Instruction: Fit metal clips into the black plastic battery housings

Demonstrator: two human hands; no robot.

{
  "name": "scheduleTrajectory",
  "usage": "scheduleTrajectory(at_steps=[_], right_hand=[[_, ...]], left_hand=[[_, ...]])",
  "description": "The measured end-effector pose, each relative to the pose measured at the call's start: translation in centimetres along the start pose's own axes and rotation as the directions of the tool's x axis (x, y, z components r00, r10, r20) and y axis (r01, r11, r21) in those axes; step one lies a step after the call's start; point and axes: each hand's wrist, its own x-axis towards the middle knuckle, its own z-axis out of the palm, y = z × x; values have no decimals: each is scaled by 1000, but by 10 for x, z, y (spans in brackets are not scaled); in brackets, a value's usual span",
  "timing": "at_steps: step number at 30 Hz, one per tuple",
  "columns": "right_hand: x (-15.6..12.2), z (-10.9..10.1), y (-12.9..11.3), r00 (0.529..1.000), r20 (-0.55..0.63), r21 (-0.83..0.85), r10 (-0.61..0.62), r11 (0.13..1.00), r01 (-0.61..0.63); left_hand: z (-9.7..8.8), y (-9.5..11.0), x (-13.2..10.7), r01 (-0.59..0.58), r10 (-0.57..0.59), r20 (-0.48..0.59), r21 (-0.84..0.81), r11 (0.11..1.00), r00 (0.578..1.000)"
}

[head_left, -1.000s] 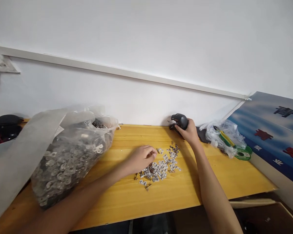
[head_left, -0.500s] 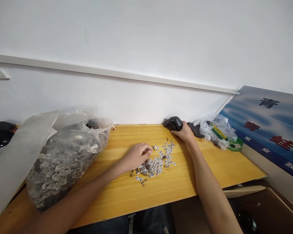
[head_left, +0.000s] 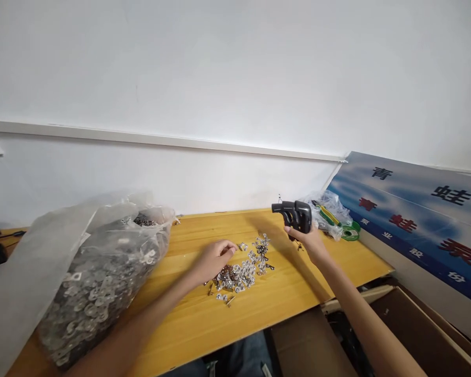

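Observation:
My right hand [head_left: 308, 242] is closed around a black pistol-shaped power tool [head_left: 295, 215], held up off the yellow wooden table [head_left: 282, 293] near the back wall. My left hand [head_left: 212, 259] rests at the left edge of a pile of small silver metal parts [head_left: 245, 267] in the middle of the table, its fingers curled in a pinch over them. What the fingers hold is too small to make out. Several parts and a few screws lie scattered around the pile.
A big clear plastic bag [head_left: 98, 272] full of metal parts lies on the table's left side. A small bag with green tools [head_left: 332, 213] sits at the back right by a blue sign board [head_left: 416, 209]. Cardboard boxes [head_left: 396, 324] stand below the front right edge.
My right hand has lifted the black tool off the table by the wall and brought it up and slightly toward me. My left hand has stayed at the pile. The view has swung right.

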Motion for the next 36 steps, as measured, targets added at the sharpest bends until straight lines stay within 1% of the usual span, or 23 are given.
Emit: scheduleTrajectory(at_steps=[3, 5, 7, 9, 10, 11, 13, 15, 17, 18, 20, 21, 22, 23, 25, 26, 27, 28, 29, 31, 32, 34, 36], right_hand=[[-38, -41, -3, 994, -81, 41, 71, 997, -68], [-64, -71, 2, 980, -153, 77, 127, 990, -117], [-90, -100, 11, 950, -245, 106, 193, 979, -172], [-115, -126, 20, 904, -317, 142, 288, 956, -255], [-126, -137, 24, 876, -328, 174, 355, 934, -313], [-135, -146, 26, 848, -315, 223, 426, 902, -370], [-152, -155, 25, 802, -222, 381, 554, 807, -452], [-162, -153, 18, 791, -83, 571, 606, 680, -461], [-165, -142, 8, 802, 12, 701, 597, 567, -433], [-165, -135, 3, 802, 44, 724, 596, 533, -437], [-161, -118, -4, 799, 106, 713, 592, 515, -476], [-158, -109, -6, 801, 124, 681, 585, 537, -498], [-155, -101, -9, 811, 131, 633, 570, 582, -510], [-151, -91, -12, 830, 124, 570, 544, 645, -508], [-142, -71, -21, 885, 93, 418, 456, 789, -451], [-137, -59, -27, 913, 96, 349, 398, 845, -405], [-133, -45, -34, 933, 118, 297, 339, 885, -359], [-128, -30, -41, 945, 164, 268, 285, 909, -320], [-123, -14, -49, 945, 224, 259, 238, 920, -293], [-115, 23, -62, 928, 343, 285, 146, 925, -250], [-111, 42, -67, 917, 387, 306, 96, 925, -226], [-102, 76, -73, 879, 477, 332, -5, 927, -175], [-94, 102, -74, 818, 571, 331, -70, 932, -151]], left_hand=[[1, 2, 1, 6, -6, 3, 13, 1000, 1000], [2, 4, 1, 10, -10, 1, 29, 1000, 1000], [2, 5, 2, 16, -16, 3, 40, 999, 1000], [2, 6, 3, 20, -21, 11, 37, 999, 1000], [2, 5, 3, 22, -22, 13, 35, 999, 1000], [2, 5, 4, 22, -22, 15, 33, 999, 1000], [2, 5, 6, 25, -25, 13, 31, 999, 1000], [1, 5, 8, 34, -34, 11, 20, 999, 999], [1, 6, 10, 50, -50, 11, 12, 999, 999], [1, 6, 11, 56, -56, 11, 11, 998, 998], [1, 8, 12, 61, -61, 6, 3, 998, 998], [1, 8, 12, 61, -61, 7, -5, 998, 998], [1, 9, 12, 63, -63, 6, -19, 998, 998], [1, 9, 12, 67, -67, 2, -40, 997, 998], [1, 11, 9, 60, -66, -39, -123, 991, 997], [1, 12, 7, 41, -56, -80, -182, 983, 995], [1, 14, 4, 9, -41, -126, -243, 970, 991], [2, 16, 1, -30, -22, -165, -307, 951, 986], [3, 20, -2, -72, -1, -192, -374, 925, 981], [10, 28, -10, -130, 40, -180, -526, 841, 983], [15, 32, -14, -147, 57, -163, -619, 772, 985], [26, 39, -19, -120, 59, -107, -772, 625, 993], [35, 43, -23, -40, -84, -95, -866, 499, 992]])
